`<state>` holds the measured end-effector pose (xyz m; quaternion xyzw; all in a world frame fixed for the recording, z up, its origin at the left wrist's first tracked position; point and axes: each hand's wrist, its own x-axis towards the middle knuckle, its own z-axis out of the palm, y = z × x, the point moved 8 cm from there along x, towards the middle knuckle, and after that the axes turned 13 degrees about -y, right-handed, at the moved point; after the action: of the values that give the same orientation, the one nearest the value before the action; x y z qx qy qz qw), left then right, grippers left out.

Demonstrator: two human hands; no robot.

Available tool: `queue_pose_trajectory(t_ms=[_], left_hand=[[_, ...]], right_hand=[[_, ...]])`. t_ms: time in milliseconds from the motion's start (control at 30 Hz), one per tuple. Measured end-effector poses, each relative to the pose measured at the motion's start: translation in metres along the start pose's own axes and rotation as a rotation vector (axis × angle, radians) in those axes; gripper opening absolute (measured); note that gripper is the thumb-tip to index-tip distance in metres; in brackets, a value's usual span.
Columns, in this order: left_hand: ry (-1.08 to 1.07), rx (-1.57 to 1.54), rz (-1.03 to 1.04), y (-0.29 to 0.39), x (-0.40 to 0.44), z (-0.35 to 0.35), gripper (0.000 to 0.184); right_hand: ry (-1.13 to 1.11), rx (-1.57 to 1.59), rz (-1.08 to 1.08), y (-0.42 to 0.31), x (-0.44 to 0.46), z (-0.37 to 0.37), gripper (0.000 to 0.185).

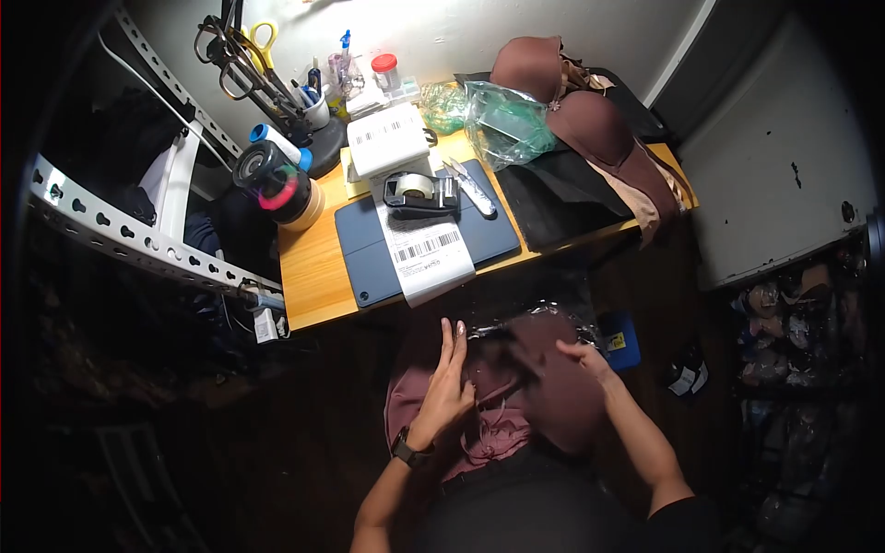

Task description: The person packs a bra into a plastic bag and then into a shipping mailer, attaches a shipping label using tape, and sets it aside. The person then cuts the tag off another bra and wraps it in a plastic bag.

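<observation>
My left hand has its fingers stretched out, over pink fabric on my lap, with a dark watch on the wrist. Gathered cloth with a thin drawstring shows beside that palm. A brown moulded-cup bra lies to the right of it. At the bra's right edge is my right hand, its thumb over the front and its other fingers mostly hidden; it appears to grip the bra there. Shiny clear plastic lies along the bra's top, just below the desk edge.
The wooden desk holds a tablet-like blue slab, a roll of printed labels, a tape dispenser, a utility knife, a green plastic bag and another brown bra. A white metal rack stands left.
</observation>
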<state>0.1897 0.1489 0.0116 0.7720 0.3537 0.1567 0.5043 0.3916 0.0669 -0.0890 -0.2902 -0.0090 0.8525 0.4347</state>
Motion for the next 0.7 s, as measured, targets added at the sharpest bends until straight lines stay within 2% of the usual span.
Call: queue_pose_trajectory(t_ms=[33, 67, 133, 167, 200, 267, 333, 367, 400, 433, 467, 533, 600, 633, 667, 700], left_hand=[[0.008, -0.035, 0.023, 0.002, -0.002, 0.002, 0.089], [-0.034, -0.026, -0.023, 0.004, -0.005, 0.006, 0.09], [-0.141, -0.006, -0.105, 0.016, -0.01, 0.02, 0.091], [-0.131, 0.031, -0.049, 0.023, -0.013, 0.027, 0.093], [-0.143, 0.023, -0.046, 0.028, -0.017, 0.033, 0.093], [-0.093, 0.042, -0.005, 0.036, -0.024, 0.033, 0.094], [-0.096, 0.103, -0.105, 0.022, -0.034, 0.029, 0.094], [-0.037, 0.123, -0.115, 0.019, -0.04, 0.019, 0.093], [-0.017, 0.137, -0.194, 0.007, -0.048, 0.013, 0.09], [0.035, 0.161, -0.162, 0.003, -0.055, 0.004, 0.087], [0.09, 0.18, -0.136, 0.0, -0.064, -0.003, 0.085], [0.146, 0.253, -0.137, -0.004, -0.075, -0.007, 0.083], [0.194, 0.336, -0.116, 0.0, -0.077, -0.012, 0.081], [0.143, 0.24, -0.174, -0.002, -0.076, -0.007, 0.081], [0.089, 0.142, -0.231, -0.004, -0.076, 0.001, 0.08], [0.095, 0.158, -0.189, 0.001, -0.075, 0.005, 0.081]], right_hand=[[0.101, 0.052, -0.136, -0.011, 0.007, -0.015, 0.031], [0.098, 0.045, -0.133, -0.009, 0.021, -0.026, 0.031], [0.458, -0.119, -0.784, -0.047, 0.013, -0.057, 0.027], [0.631, -0.123, -0.816, -0.05, 0.013, -0.047, 0.024], [0.688, -0.115, -0.801, -0.049, 0.018, -0.031, 0.025], [0.484, 0.056, -0.902, -0.038, 0.059, -0.013, 0.024], [0.517, 0.007, -0.663, -0.009, 0.093, 0.008, 0.021], [0.514, 0.012, -0.661, -0.002, 0.096, 0.003, 0.021], [0.452, -0.156, -0.472, 0.014, 0.111, 0.0, 0.025], [0.383, -0.327, -0.277, 0.03, 0.122, 0.0, 0.04], [0.375, -0.335, -0.263, 0.035, 0.113, 0.016, 0.04], [0.458, -0.666, -0.386, 0.03, 0.081, 0.05, 0.064], [0.324, -0.633, -0.441, 0.058, 0.083, 0.038, 0.082], [0.233, -0.531, -0.352, 0.063, 0.083, 0.06, 0.064], [0.237, -0.53, -0.355, 0.061, 0.086, 0.063, 0.064], [0.194, -0.483, -0.215, 0.068, 0.097, 0.065, 0.052]])
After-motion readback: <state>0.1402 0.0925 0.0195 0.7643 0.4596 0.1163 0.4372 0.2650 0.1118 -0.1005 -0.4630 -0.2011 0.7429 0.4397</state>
